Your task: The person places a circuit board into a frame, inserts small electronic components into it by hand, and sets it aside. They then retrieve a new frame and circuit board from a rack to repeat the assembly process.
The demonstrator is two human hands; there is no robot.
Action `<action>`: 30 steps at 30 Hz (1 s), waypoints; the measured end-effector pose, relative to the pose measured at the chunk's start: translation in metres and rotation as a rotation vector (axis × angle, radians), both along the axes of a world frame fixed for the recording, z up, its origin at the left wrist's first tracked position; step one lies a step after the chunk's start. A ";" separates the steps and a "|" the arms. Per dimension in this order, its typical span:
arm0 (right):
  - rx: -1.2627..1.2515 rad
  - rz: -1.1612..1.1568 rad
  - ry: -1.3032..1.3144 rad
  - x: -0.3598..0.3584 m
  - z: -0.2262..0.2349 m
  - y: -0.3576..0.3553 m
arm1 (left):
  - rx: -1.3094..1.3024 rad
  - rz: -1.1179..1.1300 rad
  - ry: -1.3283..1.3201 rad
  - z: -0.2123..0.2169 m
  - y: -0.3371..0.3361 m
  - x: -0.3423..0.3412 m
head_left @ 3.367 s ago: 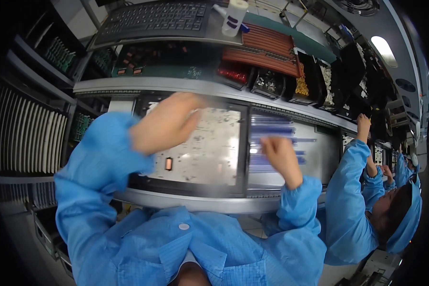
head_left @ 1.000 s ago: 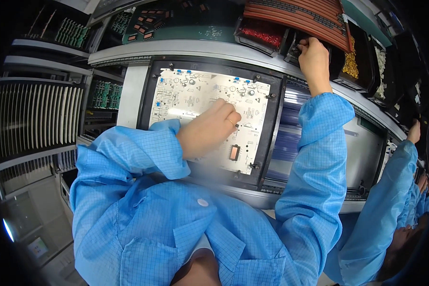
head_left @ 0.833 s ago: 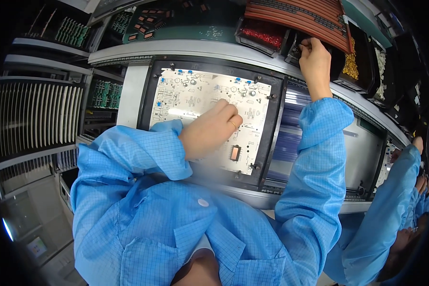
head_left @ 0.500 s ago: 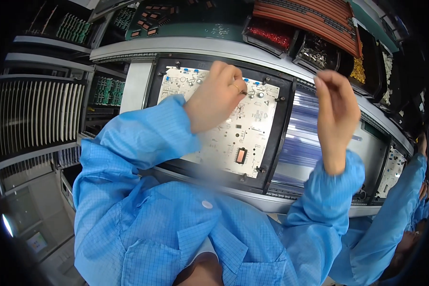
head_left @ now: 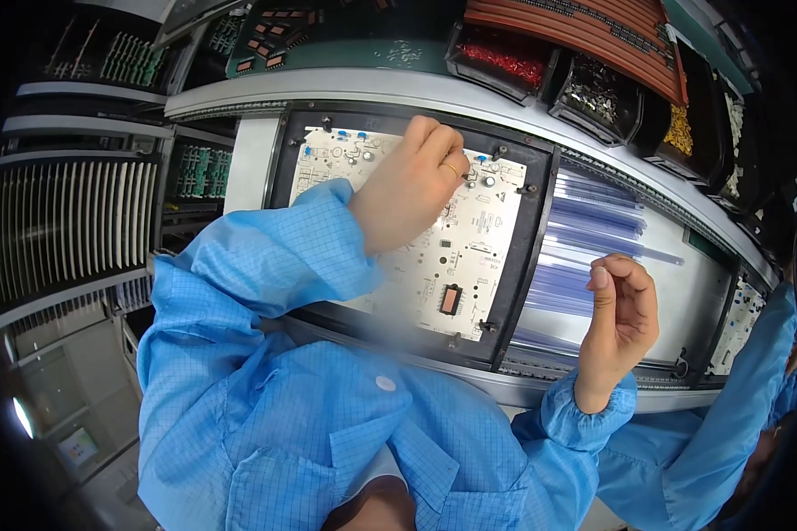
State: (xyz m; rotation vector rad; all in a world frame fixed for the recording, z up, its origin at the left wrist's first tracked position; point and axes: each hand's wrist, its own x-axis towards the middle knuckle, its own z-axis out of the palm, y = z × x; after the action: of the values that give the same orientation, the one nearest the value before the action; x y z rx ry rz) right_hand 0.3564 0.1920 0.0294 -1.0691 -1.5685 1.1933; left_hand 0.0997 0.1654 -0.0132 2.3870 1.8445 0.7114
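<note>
Two bare hands work over one circuit board (head_left: 416, 248), which lies flat in a black frame (head_left: 514, 265) that holds it steady. Left hand (head_left: 407, 186) rests on the board's upper part, fingers pinched shut; what they hold is hidden. Right hand (head_left: 624, 323) hovers to the right of the frame, fingertips pinched together, contents unclear
</note>
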 end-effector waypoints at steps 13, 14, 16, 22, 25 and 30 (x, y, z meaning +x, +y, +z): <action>-0.029 -0.019 0.013 0.003 -0.009 0.000 | -0.026 -0.001 -0.001 0.001 0.001 0.004; -0.027 -0.015 0.014 0.003 -0.010 0.000 | -0.027 -0.001 0.000 0.001 0.001 0.004; -0.033 -0.019 0.009 0.003 -0.010 0.000 | -0.038 -0.003 -0.007 0.001 0.002 0.006; -0.044 -0.021 0.012 0.004 -0.011 0.001 | -0.052 -0.018 -0.003 0.001 0.004 0.006; -0.042 -0.025 0.011 0.005 -0.012 0.001 | -0.056 -0.031 0.009 0.001 0.004 0.005; -0.042 -0.023 0.012 0.005 -0.013 0.001 | -0.034 -0.050 -0.019 -0.005 0.005 0.001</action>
State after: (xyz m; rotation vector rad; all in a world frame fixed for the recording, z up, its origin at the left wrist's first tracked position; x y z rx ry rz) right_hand 0.3615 0.1927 0.0167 -1.1015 -1.5242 1.2199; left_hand 0.1011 0.1704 -0.0179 2.3878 1.7687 0.6898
